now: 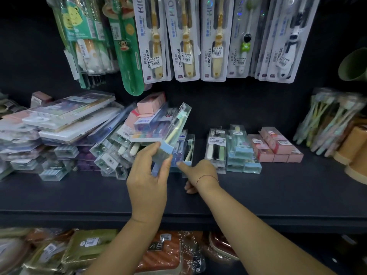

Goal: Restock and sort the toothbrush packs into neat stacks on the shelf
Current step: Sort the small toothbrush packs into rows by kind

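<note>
Sorting at frame centre, the left hand (149,175) is gripping a tilted clear pack (174,132) over the shelf (278,187) while the right hand (200,173) is touching the low stack (189,149), its grip unclear; the next move likely calls for laying the pack flat there.

Dim, dark-walled scene; glare streaks the clear pack (176,124) in the left hand (148,175); periphery bowed and blurred.

Packs (79,135) on shelf (278,185) (cups (355,147), perhaps, right)
</note>
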A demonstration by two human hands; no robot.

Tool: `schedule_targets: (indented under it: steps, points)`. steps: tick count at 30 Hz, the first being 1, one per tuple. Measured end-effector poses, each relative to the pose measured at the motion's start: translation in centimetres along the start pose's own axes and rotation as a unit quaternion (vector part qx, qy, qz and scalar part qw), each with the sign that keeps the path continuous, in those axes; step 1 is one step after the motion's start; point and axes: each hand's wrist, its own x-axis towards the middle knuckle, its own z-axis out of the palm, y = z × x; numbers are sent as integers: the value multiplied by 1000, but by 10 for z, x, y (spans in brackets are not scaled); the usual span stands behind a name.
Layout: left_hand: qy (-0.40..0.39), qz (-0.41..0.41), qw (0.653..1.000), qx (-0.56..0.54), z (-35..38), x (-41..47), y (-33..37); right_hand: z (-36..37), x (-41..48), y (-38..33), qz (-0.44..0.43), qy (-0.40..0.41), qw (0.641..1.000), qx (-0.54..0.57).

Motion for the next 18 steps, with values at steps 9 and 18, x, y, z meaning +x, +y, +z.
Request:
schedule_targets:
  steps: [9, 18]
  points:
    - [0, 47, 999, 16, 2, 1, -2, -23, -18, 16, 32, -46, 983, 178]
    - [-9, 137, 990, 32, 14, -6, 5, -101, -93, 58, -55, -6, 960, 275]
